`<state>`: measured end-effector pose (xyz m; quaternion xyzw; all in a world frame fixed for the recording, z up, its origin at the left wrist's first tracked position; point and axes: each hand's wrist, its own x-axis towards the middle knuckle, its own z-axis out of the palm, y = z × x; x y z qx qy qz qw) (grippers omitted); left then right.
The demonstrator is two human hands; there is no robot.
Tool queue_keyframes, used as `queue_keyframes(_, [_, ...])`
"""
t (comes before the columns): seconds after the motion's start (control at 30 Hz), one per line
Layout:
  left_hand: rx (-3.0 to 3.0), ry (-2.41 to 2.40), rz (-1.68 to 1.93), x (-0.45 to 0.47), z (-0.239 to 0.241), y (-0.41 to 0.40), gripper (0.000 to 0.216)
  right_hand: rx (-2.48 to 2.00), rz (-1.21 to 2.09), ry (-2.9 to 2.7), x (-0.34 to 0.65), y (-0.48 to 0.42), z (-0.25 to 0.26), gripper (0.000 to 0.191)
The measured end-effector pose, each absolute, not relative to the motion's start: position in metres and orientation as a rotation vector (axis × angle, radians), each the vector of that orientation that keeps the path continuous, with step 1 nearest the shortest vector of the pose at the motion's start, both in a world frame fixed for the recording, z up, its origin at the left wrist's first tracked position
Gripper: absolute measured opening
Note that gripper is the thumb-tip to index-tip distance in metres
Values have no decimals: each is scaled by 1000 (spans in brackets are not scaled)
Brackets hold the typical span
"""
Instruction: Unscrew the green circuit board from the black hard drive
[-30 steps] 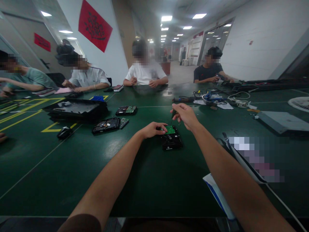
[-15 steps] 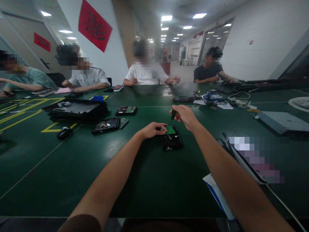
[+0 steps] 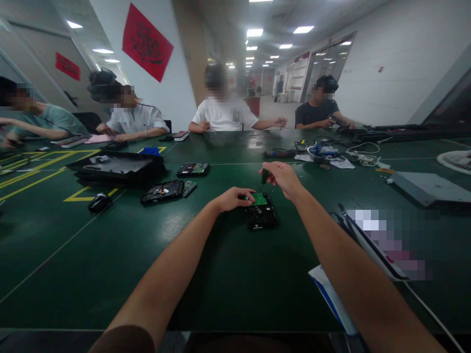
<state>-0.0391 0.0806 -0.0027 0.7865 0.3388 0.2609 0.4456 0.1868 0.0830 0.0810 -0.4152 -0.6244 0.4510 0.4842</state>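
A black hard drive (image 3: 262,215) with a green circuit board (image 3: 259,198) on top lies on the green table (image 3: 228,274) in front of me. My left hand (image 3: 233,197) rests on the drive's left far edge, fingers curled against it. My right hand (image 3: 281,177) is closed round a small dark screwdriver (image 3: 264,176) held upright, its tip pointing down at the circuit board.
Two more opened drives (image 3: 162,190) (image 3: 193,169), a black tray (image 3: 117,166) and a mouse (image 3: 98,201) lie to the left. Cables and tools (image 3: 324,151) sit far right, a grey panel (image 3: 429,185) and papers (image 3: 333,294) nearer. Several people sit along the far side.
My right hand has closed round the screwdriver and come slightly nearer the circuit board. The left hand has stayed on the drive. The person opposite has stretched an arm out to the right.
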Motion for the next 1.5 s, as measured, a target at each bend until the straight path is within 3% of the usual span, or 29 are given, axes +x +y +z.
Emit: queue_keyframes(1.5, [1934, 829, 646, -39, -2, 79, 22, -1028, 1144, -1515, 188, 81, 85, 27])
